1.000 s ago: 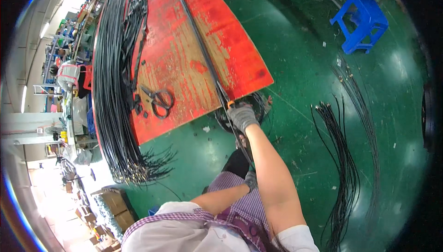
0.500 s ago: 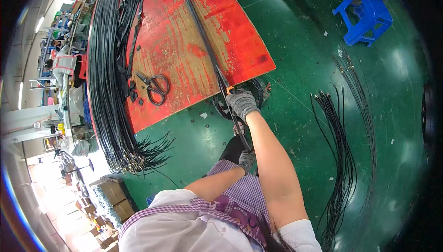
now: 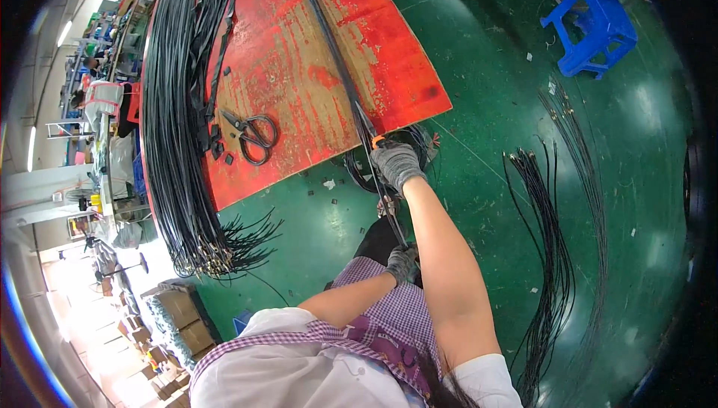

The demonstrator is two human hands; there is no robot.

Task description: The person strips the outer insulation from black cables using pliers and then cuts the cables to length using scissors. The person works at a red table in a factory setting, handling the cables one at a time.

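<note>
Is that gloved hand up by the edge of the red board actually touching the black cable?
Touching. The head view shows the right hand closed around the black cable where it leaves the red board.

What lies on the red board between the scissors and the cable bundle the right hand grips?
In the head view, only bare, worn red board lies between the scissors and the cable bundle held by the gloved right hand; small black scraps lie left of the scissors.

The worn red tabletop (image 3: 299, 71) carries a broad bundle of black cables (image 3: 168, 109) along its left edge, overhanging the near end. Black scissors (image 3: 250, 133) and one long black cable (image 3: 329, 56) lie on it. The green floor (image 3: 486, 109) bears a blue stool (image 3: 594, 30) and loose black cables (image 3: 550, 236).
</note>
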